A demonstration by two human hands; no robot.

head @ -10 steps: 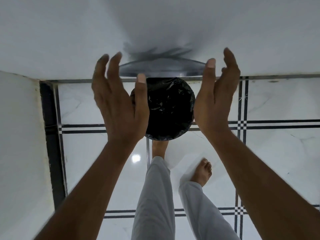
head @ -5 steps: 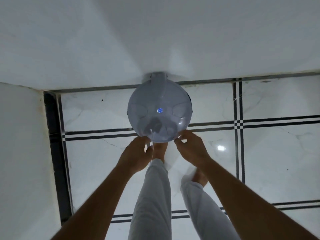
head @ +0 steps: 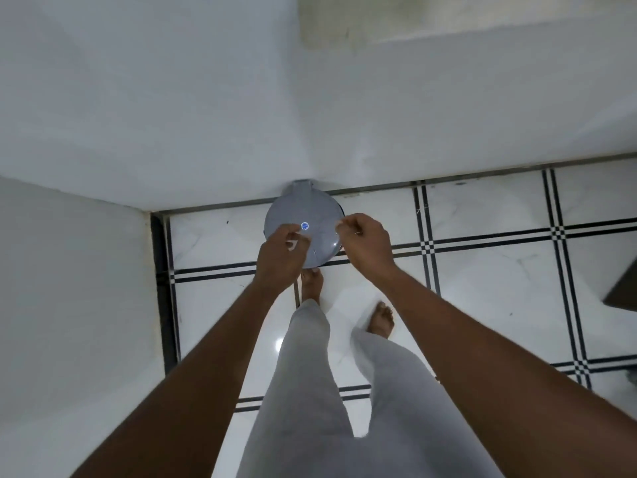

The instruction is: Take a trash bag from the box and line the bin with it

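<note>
Now both hands, left hand (head: 281,257) and right hand (head: 365,241), loosely curled above bin lid (head: 312,210).

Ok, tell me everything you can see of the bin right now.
The bin stands on the tiled floor against the white wall, seen from above. Its round grey lid, plastic by its look, is closed, with a small blue dot near the centre and a hinge tab at the wall side. A sliver of black shows at its right rim. Left hand and right hand overlap it; contact is unclear.

A white tiled floor (head: 482,288) with black double lines meets white walls (head: 172,115); a dark object (head: 622,291) shows at the right edge.
</note>
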